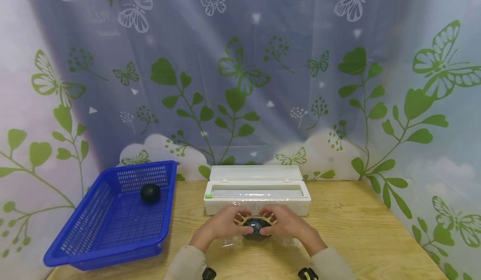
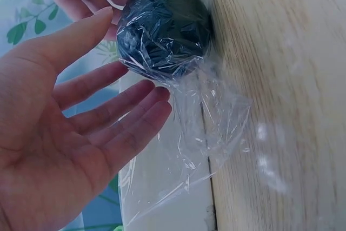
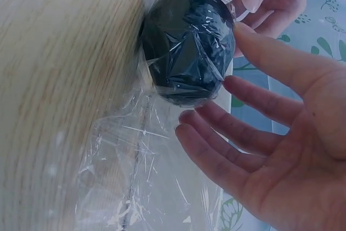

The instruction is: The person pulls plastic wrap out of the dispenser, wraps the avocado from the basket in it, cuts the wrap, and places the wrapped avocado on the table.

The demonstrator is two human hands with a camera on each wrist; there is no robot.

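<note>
A dark, nearly black round object sits on the table with clear cling film crumpled around it. My left hand is at its left side, fingers spread and loosely bent, fingertips at or very near the film. On the opposite side my right hand mirrors it, with thumb and index fingertips at the wrapped surface. Neither hand's fingers close round the object. Loose film trails out at both sides. Just behind the hands stands a white cling film dispenser with its lid raised.
To the left is a blue plastic basket holding a second dark round object. The wooden table extends to the right. A butterfly-and-leaf patterned cloth hangs behind the table and along its sides.
</note>
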